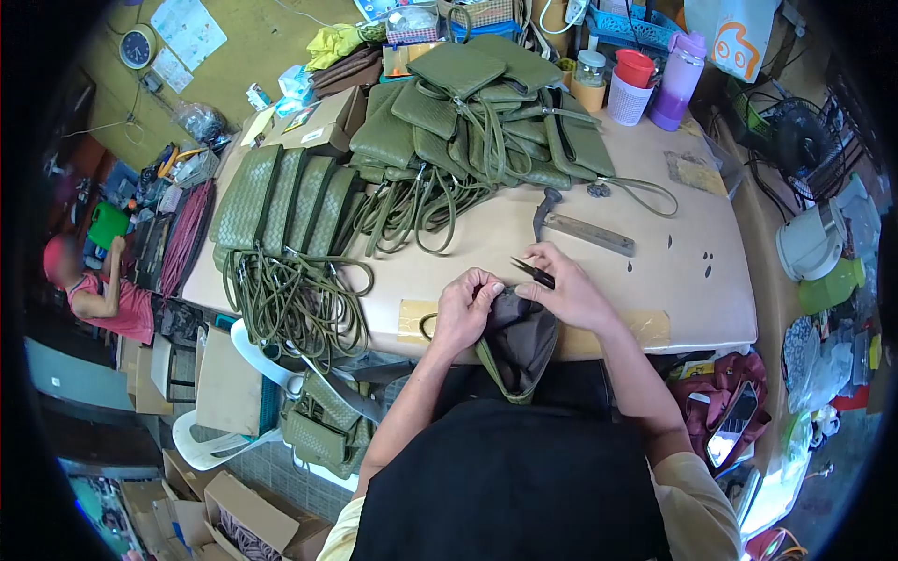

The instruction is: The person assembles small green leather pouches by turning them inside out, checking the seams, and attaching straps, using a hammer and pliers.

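A green pouch (522, 346) hangs at the table's front edge, close to my body, its dark lining facing up. My left hand (465, 309) is closed, with thumb and fingers pinching the pouch's upper edge. My right hand (566, 290) holds small dark thread snips (532, 272), blades pointing up and left. The thumb and finger of that hand also meet at the pouch's edge, beside the left fingertips. Whatever lies between the fingertips is too small to make out. Just beyond the right hand lie a hammer (543, 210) and a flat metal bar (591, 234).
Green woven pouches are piled (458, 70) at the back, and more stand in a row (281, 206) at left with straps (299, 304) trailing. A purple bottle (678, 82) and cups stand back right. Another person (112, 290) is at far left. A chair (327, 430) holds more pouches.
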A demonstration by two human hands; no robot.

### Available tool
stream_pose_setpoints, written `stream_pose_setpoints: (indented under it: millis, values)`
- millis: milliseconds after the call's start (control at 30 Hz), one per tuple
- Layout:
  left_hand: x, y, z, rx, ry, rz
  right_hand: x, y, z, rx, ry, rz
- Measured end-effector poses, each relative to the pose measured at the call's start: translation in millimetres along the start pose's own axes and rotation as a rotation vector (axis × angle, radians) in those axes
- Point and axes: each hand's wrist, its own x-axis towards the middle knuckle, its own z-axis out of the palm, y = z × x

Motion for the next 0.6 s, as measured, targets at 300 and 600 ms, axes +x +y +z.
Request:
stream_pose_setpoints:
  millis: [300,600]
  values:
    - [-1.6,7.9,3.4,0.123,0.079,0.118,-25.6,-75.7,-4.8,-0.604,0.043,0.083]
    - [-3.1,10.5,4.5,0.068,0.053,0.168,-23.2,-48.6,2.5,-0.577,0.117,0.04]
